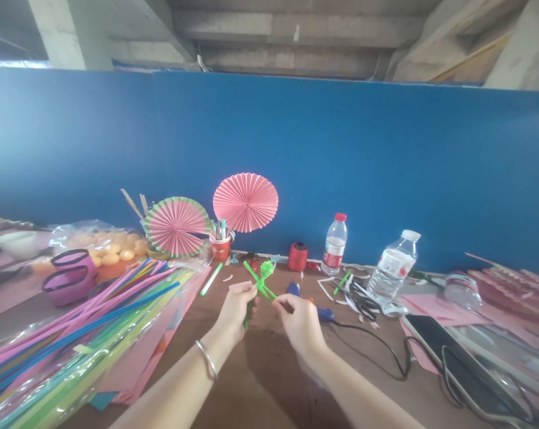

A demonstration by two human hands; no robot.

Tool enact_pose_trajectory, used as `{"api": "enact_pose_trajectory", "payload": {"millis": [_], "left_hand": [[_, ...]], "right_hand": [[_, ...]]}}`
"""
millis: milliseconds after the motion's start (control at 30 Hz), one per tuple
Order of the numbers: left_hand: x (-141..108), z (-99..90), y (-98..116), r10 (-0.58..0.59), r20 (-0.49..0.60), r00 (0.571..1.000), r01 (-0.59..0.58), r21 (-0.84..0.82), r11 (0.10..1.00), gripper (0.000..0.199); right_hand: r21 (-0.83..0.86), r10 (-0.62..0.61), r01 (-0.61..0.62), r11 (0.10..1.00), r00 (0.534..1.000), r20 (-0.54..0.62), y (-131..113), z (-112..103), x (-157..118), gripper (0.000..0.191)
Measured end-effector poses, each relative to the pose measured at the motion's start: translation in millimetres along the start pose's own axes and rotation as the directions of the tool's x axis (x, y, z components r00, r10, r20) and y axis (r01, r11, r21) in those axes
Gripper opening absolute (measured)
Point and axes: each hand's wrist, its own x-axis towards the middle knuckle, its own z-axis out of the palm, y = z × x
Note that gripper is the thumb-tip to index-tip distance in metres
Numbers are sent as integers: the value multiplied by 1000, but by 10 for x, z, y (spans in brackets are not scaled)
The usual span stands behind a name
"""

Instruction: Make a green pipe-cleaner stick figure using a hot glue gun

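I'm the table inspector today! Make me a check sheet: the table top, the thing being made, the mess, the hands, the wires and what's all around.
Surface: brown tabletop, with pink paper at both sides.
Job's things: bright green piece, held up between both hands.
Clutter: coloured stems on the left; red-capped bottle and white-capped bottle on the right.
Left hand: grips the green piece.
Right hand: pinches one end of it.
Cables: black cable loops from a blue-handled tool; far end unclear.
Surroundings: blue wall behind, concrete ceiling above.
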Motion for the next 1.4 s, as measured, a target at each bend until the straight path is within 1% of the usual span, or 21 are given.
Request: {"api": "enact_pose_trajectory", "payload": {"millis": [133,233,333,433,500,533,600,667,700,733,767,833,933,1033,1100,1167,1200,1233,1267,1333,1400], "left_hand": [[-9,-2,26,6,5,1000,-6,-24,1000,19],[-31,17,49,7,50,999,-4,-56,998,20],[-67,48,76,11,129,992,-2,-67,998,22],[-135,58,140,-20,255,967,28,-26,999,24],[-198,40,207,-91,385,919,72,65,995,26],[-230,25,243,-143,453,880,92,133,987,27],[-284,-8,307,-268,567,779,110,297,948,26],[-309,-37,337,-393,618,681,93,460,883,20],[-309,-48,333,-442,618,650,76,526,847,16],[-302,-56,315,-474,606,638,56,578,814,13],[-290,-62,284,-490,586,645,38,615,787,12],[-260,-63,197,-479,537,695,11,657,753,16],[-233,-22,61,-406,451,795,5,664,747,19],[-233,67,-16,-285,335,898,28,603,797,22],[-228,123,-36,-219,257,941,51,531,846,21],[-208,153,-45,-177,205,963,71,441,895,18],[-193,156,-48,-160,189,969,76,389,918,17],[-175,154,-49,-144,178,974,78,334,939,17],[-157,147,-50,-128,168,977,78,279,957,16],[-125,130,-46,-99,150,984,71,181,981,17],[-107,120,-35,-74,134,988,60,107,992,18]], "right_hand": [[62,47,-50,997,998,47,16,-31,20,19],[131,85,-99,986,990,110,25,28,-13,22],[212,114,-146,966,981,156,84,123,-27,25],[278,85,-138,951,977,193,164,155,6,25],[298,34,-112,948,966,257,193,102,46,28],[299,3,-99,949,952,306,195,54,68,29],[278,-56,-73,958,902,428,175,-67,116,28],[224,-96,-35,974,832,547,135,-195,163,22],[186,-106,-9,982,798,594,112,-251,185,17],[144,-108,22,989,775,622,87,-299,204,13],[98,-105,55,994,764,637,59,-336,220,8],[-4,-93,122,992,771,630,-10,-381,233,4],[-156,-99,221,963,824,557,-165,-389,199,3],[-304,-163,317,899,883,439,-337,-351,114,10],[-466,-286,451,761,878,384,-401,-311,51,14],[-603,-422,548,580,835,352,-394,-262,-8,17],[-638,-473,561,527,818,328,-366,-235,-35,19],[-643,-504,555,528,814,288,-326,-207,-58,20],[-628,-520,537,563,821,236,-278,-178,-79,21],[-540,-505,479,691,856,113,-184,-123,-112,22],[-399,-422,385,833,907,-7,-116,-71,-132,20]]}}
